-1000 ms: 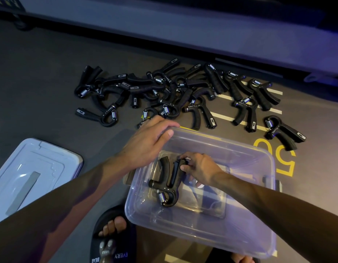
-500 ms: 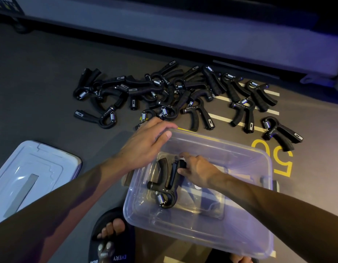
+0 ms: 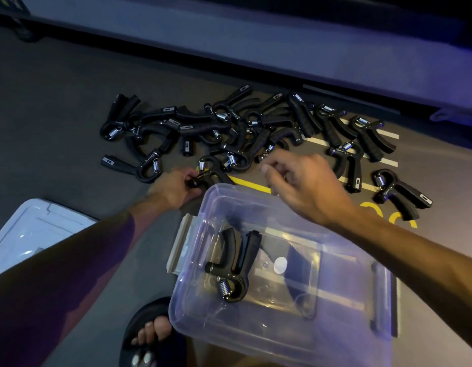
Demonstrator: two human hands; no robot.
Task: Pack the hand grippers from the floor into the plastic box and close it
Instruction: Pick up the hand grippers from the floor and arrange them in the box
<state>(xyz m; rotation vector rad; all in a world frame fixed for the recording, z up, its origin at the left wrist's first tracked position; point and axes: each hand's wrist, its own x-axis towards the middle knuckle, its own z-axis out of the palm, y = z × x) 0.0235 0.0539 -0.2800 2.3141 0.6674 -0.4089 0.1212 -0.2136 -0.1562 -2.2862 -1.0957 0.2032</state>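
Note:
A clear plastic box (image 3: 335, 337) stands open on the dark floor in front of me. One black hand gripper (image 3: 234, 266) lies inside it on the left. Just past the box's far left corner, my left hand (image 3: 174, 190) grips another hand gripper (image 3: 209, 174) on the floor. My right hand (image 3: 306, 186) hovers over the box's far rim with its fingers loosely spread and holds nothing. A pile of several black hand grippers (image 3: 256, 128) lies on the floor beyond both hands.
The box's white lid (image 3: 30, 234) lies flat on the floor at the left. My foot in a dark sandal (image 3: 150, 335) is beside the box's near left corner. A long grey ledge (image 3: 256, 41) runs along the back. Yellow and white floor markings (image 3: 383, 162) lie under the grippers at right.
My right hand let go of the gripper in the box and rose over the far rim. My left hand left the rim and took hold of a gripper on the floor.

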